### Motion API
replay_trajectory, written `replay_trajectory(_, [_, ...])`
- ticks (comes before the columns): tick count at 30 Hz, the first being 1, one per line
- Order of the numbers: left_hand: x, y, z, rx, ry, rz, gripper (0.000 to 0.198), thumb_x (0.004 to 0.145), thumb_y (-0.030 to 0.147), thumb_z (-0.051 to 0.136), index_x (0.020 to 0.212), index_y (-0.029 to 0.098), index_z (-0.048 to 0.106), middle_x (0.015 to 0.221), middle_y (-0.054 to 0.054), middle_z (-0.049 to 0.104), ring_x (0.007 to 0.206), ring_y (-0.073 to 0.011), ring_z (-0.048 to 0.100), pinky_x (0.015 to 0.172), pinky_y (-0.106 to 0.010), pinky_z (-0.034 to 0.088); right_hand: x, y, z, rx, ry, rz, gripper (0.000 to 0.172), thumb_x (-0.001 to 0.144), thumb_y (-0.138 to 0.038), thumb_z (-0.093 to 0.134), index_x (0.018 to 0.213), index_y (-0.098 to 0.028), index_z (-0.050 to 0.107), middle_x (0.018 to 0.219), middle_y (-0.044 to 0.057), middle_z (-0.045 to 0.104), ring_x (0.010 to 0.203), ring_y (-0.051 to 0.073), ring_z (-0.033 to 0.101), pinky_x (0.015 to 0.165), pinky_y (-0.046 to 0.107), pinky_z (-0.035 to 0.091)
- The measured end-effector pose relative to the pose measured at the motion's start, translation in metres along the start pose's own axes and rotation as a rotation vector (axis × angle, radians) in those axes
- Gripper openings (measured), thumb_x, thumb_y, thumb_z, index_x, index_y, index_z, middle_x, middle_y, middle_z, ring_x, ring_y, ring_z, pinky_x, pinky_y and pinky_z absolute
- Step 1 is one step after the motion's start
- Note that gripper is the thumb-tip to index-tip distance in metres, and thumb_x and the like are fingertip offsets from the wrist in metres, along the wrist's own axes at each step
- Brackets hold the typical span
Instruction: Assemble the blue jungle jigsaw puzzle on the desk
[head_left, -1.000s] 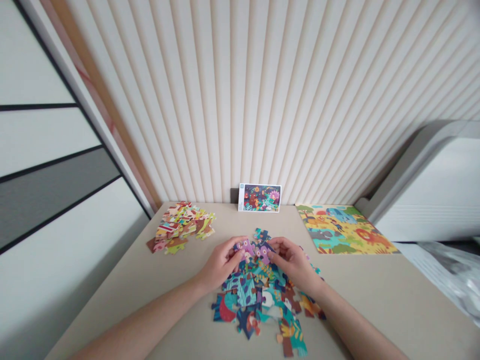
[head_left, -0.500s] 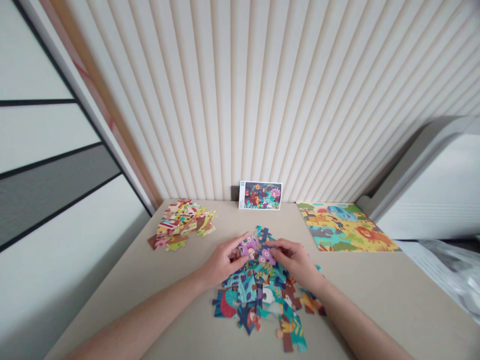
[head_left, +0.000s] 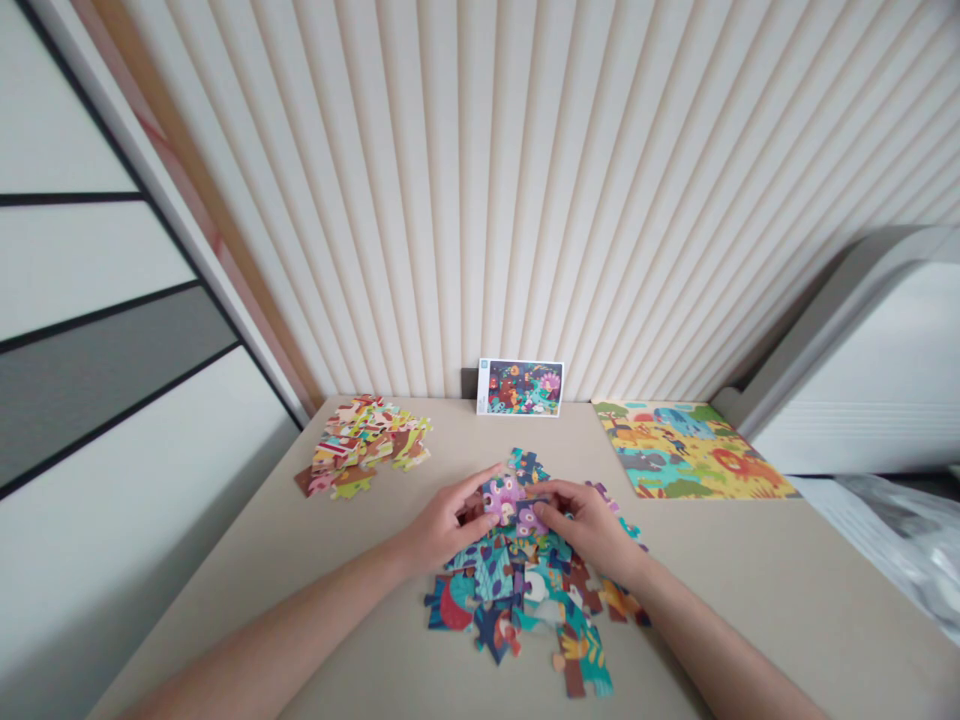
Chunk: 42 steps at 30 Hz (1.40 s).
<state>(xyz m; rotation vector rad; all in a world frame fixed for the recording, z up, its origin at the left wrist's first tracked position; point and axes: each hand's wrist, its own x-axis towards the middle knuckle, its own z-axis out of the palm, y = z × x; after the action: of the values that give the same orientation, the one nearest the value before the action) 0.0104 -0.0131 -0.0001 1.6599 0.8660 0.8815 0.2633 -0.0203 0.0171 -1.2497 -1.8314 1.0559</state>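
Directly in front of the upright picture card (head_left: 524,389), on the person's side of it, two purple jigsaw parts are held just above a heap of dark-toned jigsaw pieces (head_left: 493,572) on the counter (head_left: 450,440). Left hand (head_left: 448,522): thumb and fingers (head_left: 478,481) pinch the left purple part (head_left: 501,490). Right hand (head_left: 592,518): fingers pinch the right purple part (head_left: 527,521). Both grips sit toward the outer sides, probably so that the facing edges stay uncovered; printed sides up, presumably to keep the pattern readable. Card likely stands tilted against the pleated panel (head_left: 405,200) so its picture faces the person. Left of the card: heap of red-and-yellow jigsaw pieces (head_left: 375,445), apparently kept apart from the dark set. Right of the card: animal-scene picture (head_left: 652,437), lying flat; seams not legible. Change against the frame from one second ago: the gap between the purple parts has closed, the left one having shifted rightward and the right one sitting more level. They now meet or overlap; whether interlocked, cannot tell. Card and side items unchanged, apart from slight camera drift.
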Motion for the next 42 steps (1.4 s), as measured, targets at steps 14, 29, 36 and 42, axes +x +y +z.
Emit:
replay_trajectory(14, [0.012,-0.017,-0.010,0.053,0.488,0.033,0.053,0.096,0.044,0.061,0.142,0.022,0.047,0.100,-0.004,0.065,0.087,-0.0183,0.065,0.078,-0.030,0.053,0.011,0.017,-0.034,0.175,0.030,0.059,0.042,0.088,-0.051,0.066,0.110,-0.016,0.071,0.072,0.000,0.064,0.064,0.014,0.057,0.059,0.026,0.047])
replay_trajectory(29, [0.018,-0.024,-0.014,-0.045,0.462,-0.017,0.050,0.092,0.042,0.065,0.134,0.020,0.051,0.099,-0.004,0.070,0.085,-0.0188,0.069,0.078,-0.032,0.054,0.025,0.032,-0.012,-0.550,0.041,-0.286,0.040,0.102,-0.034,0.049,0.141,-0.029,0.061,0.145,0.010,0.058,0.135,0.028,0.050,0.114,0.050,0.038])
replay_trajectory(36, [0.018,-0.027,-0.014,-0.016,0.432,-0.012,0.048,0.093,0.042,0.064,0.134,0.020,0.052,0.099,-0.004,0.069,0.085,-0.0181,0.067,0.075,-0.029,0.052,0.025,0.033,-0.013,-0.522,0.109,-0.229,0.021,0.098,-0.036,0.060,0.106,-0.026,0.077,0.117,0.009,0.070,0.111,0.025,0.064,0.102,0.045,0.046])
replay_trajectory(42, [0.017,-0.028,-0.013,0.016,0.411,-0.009,0.046,0.093,0.042,0.063,0.133,0.023,0.054,0.099,-0.003,0.068,0.089,-0.0190,0.067,0.077,-0.029,0.050,0.029,0.042,-0.011,-0.530,0.074,-0.236,0.035,0.096,-0.033,0.061,0.130,-0.028,0.068,0.132,0.009,0.066,0.126,0.028,0.057,0.110,0.048,0.040])
